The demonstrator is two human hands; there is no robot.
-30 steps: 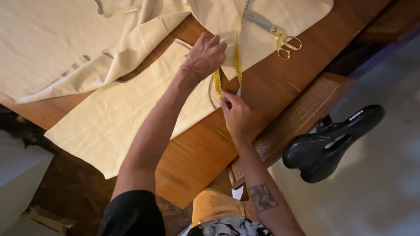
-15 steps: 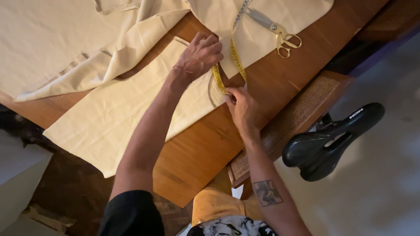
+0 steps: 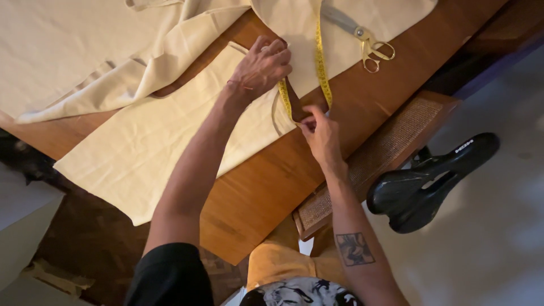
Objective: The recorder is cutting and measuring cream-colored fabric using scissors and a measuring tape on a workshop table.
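Near the worktop's (image 3: pixel 249 204) front edge, left hand (image 3: pixel 262 67) pinches the yellow measuring tape (image 3: pixel 322 68) onto cream cloth (image 3: pixel 153 141), right hand (image 3: pixel 321 133) pinching its looped end, bare wood open alongside, scissors (image 3: pixel 362 38) apart.

no packages, labels, signs or screens anywhere in view
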